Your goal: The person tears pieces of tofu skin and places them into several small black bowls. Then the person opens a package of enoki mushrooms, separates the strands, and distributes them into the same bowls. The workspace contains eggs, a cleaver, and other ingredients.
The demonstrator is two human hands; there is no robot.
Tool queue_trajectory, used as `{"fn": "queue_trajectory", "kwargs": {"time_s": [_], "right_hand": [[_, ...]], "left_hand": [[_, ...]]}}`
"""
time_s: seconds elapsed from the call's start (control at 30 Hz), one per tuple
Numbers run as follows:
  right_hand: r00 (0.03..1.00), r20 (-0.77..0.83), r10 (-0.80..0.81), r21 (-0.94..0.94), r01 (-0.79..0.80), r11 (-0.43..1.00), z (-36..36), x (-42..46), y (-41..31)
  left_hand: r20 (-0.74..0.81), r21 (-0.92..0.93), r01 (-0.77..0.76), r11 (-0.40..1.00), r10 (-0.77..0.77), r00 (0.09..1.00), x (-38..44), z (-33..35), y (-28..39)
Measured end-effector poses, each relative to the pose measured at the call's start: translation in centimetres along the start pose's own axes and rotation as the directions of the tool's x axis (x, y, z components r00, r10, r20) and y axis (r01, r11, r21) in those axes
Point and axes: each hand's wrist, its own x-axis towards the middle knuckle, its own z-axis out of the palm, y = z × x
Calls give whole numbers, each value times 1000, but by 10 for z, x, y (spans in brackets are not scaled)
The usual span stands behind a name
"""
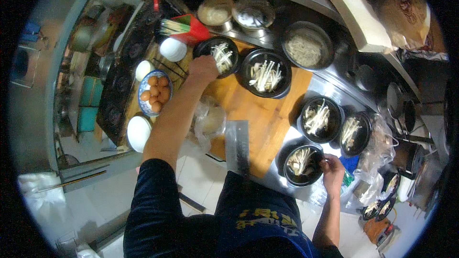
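My left hand (203, 67) reaches to the near left rim of a round black pot (200, 48) holding white enoki mushrooms. Its fingertips are hidden, so its grip cannot be made out. With bent fingers, my right hand (332, 172) holds the right edge of another black pot (291, 179) on the steel counter. Enoki and pale slices lie inside that pot. Similar enoki-filled pots stand between and beside them: one black pot (247, 82) on the wooden board, another black pot (335, 129) on the steel, and a third black pot (365, 139) at its right.
A cleaver (237, 143) lies on the wooden board (263, 114), beside a plastic-bagged container (211, 118). Left are brown eggs (154, 91) in a patterned bowl, white bowls (173, 49) and a red box (195, 28) of skewers. A metal pot (307, 64) stands behind; plastic bags (378, 150) lie right.
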Motion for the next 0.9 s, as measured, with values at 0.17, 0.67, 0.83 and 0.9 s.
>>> {"fn": "queue_trajectory", "kwargs": {"time_s": [0.17, 0.67, 0.83, 0.9], "right_hand": [[998, 12, 58, -60, -57, 997, -3, -1, -4], [998, -3, 56, 21, -56, 998, -8, -11, 14], [999, -2, 40, 31, -40, 999, -3, -7, 17], [1000, -15, 1, 6, -1, 1000, -1, -7, 17]], "left_hand": [[-81, 0, 25, 1000, -25, 996, 12, 19, 3], [-88, -116, 77, 990, -88, 992, -45, -32, -9], [-122, -279, 22, 960, -59, 991, -70, -35, -29], [-144, -379, -9, 925, -49, 988, -78, -29, -37]]}}
